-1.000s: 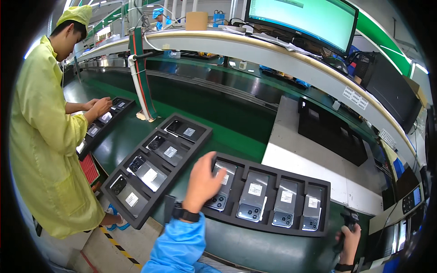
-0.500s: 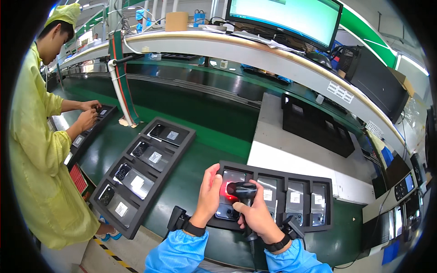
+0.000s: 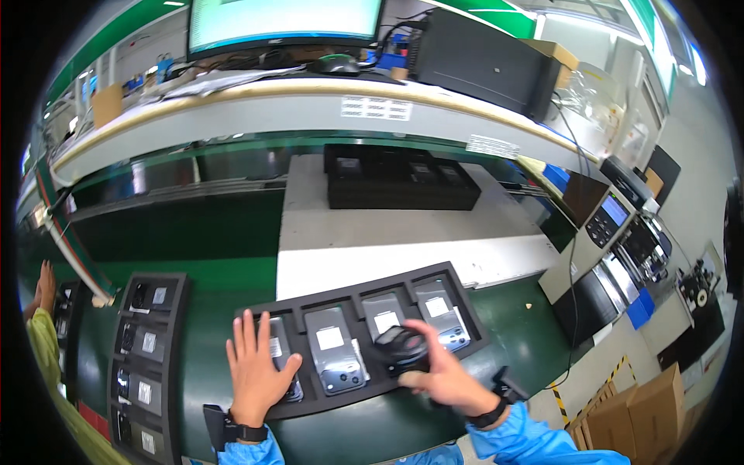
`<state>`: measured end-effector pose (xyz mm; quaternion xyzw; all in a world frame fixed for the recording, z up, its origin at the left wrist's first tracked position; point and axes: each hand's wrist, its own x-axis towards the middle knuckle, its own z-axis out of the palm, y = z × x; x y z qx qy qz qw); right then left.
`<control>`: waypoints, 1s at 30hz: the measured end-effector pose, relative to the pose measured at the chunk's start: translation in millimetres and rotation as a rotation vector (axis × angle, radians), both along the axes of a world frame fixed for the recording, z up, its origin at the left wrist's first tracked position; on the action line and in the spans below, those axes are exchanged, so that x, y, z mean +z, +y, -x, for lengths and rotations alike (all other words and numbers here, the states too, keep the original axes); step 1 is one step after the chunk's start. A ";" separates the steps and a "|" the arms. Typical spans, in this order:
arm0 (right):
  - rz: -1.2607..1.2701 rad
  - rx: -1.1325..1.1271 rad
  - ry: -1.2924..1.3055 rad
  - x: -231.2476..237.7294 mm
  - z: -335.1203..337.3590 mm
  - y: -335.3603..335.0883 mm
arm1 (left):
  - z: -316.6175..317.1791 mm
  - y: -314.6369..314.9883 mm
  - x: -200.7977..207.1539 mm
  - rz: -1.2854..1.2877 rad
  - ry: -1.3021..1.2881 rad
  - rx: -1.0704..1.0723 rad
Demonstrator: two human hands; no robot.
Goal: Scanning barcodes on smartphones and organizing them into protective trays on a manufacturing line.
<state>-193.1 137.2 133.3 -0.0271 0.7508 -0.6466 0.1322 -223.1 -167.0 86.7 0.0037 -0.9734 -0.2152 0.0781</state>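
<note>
A black foam tray [image 3: 310,404] lies in front of me, with a row of phones in its slots, backs up and white labels on them. My left hand [image 3: 260,372] is spread open over the tray's left end, partly covering the leftmost phone [image 3: 280,337]. The second phone [image 3: 328,363] shows fully between my hands. My right hand [image 3: 449,378] is closed around a black handheld barcode scanner [image 3: 403,349]. The scanner is over the third phone [image 3: 383,308] and hides its lower part. To its right, the fourth phone [image 3: 438,308] is visible.
Another phone tray [image 3: 177,341] lies to the left, near a co-worker's hand [image 3: 46,288] and yellow sleeve. Black trays [image 3: 403,194] sit on a grey-white platform [image 3: 349,267] beyond. A monitor [image 3: 283,23] stands on the shelf above. On the right are a label printer [image 3: 604,225] and cardboard boxes [image 3: 639,411].
The view has swung right. The scanner has moved from the leftmost phone to the third one, and its red light no longer shows. My left hand now spreads over the leftmost phone.
</note>
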 end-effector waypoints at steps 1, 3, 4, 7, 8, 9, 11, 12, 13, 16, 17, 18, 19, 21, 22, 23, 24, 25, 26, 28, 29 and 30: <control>-0.044 -0.136 0.063 -0.3 -3.0 29.1 | 5.3 -0.1 3.2 0.011 -0.070 0.029; -0.132 -0.401 0.139 -4.9 -9.3 86.7 | 19.3 0.2 7.1 0.042 -0.097 0.028; -0.180 -0.526 0.164 -10.7 -8.9 111.5 | 25.6 0.1 8.1 0.069 -0.089 0.020; -0.427 -0.787 0.247 -29.1 -4.2 170.7 | 34.6 3.2 5.5 0.099 -0.029 0.008; -0.454 -0.807 0.256 -34.5 -2.9 183.7 | 35.7 3.9 3.1 0.076 -0.011 0.010; -0.459 -0.804 0.237 -38.6 -1.7 193.2 | 35.6 3.4 0.5 0.049 0.021 0.014; -0.456 -0.810 0.112 -41.9 2.6 205.5 | 35.7 -0.6 -4.5 -0.114 0.129 -0.030; -0.439 -0.792 0.050 -41.8 6.4 208.3 | 35.9 -4.5 -6.4 -0.242 0.189 -0.056; -0.431 -0.768 0.032 -41.5 10.1 208.9 | 37.2 -7.4 -9.1 -0.443 0.216 -0.064; -0.447 -0.676 -0.011 -40.6 20.3 208.5 | 39.6 -20.2 -14.0 -0.804 0.277 -0.084; -0.450 -0.676 -0.011 -41.2 22.2 209.4 | 38.7 -23.0 -16.2 -0.937 0.261 -0.052; -0.456 -0.680 -0.015 -42.8 23.2 211.0 | 40.3 -25.6 -17.8 -0.925 0.261 -0.021; -0.438 -0.661 0.014 -45.6 24.8 212.0 | 42.6 -27.4 -19.6 -0.948 0.262 -0.065; -0.462 -0.668 0.056 -51.6 26.1 215.0 | 47.3 -28.5 -24.3 -0.915 0.280 -0.053; -0.475 -0.706 0.090 -53.6 21.8 216.2 | 48.4 -28.3 -26.8 -0.875 0.240 -0.075; -0.468 -0.731 0.098 -53.6 21.3 216.2 | 46.8 -28.2 -28.6 -0.724 0.282 -0.069; -0.429 -0.716 0.170 -54.0 21.9 214.0 | 43.3 -26.1 -30.9 -0.629 0.362 -0.093; -0.292 -0.695 0.058 -52.3 22.8 214.3 | 40.2 -27.0 -29.5 -0.580 0.408 -0.115; -0.305 -0.747 0.143 -54.6 26.7 209.0 | 39.9 -25.1 -29.5 -0.654 0.411 -0.119; -0.247 -0.777 0.092 -55.3 29.6 204.4 | 36.2 -26.0 -28.3 -0.744 0.391 -0.088; -0.388 -0.726 0.098 -52.0 30.9 204.2 | 35.5 -27.8 -28.0 -0.820 0.362 -0.081; -0.495 -0.662 0.080 -50.5 31.3 205.5 | 36.7 -25.8 -28.5 -0.906 0.312 -0.100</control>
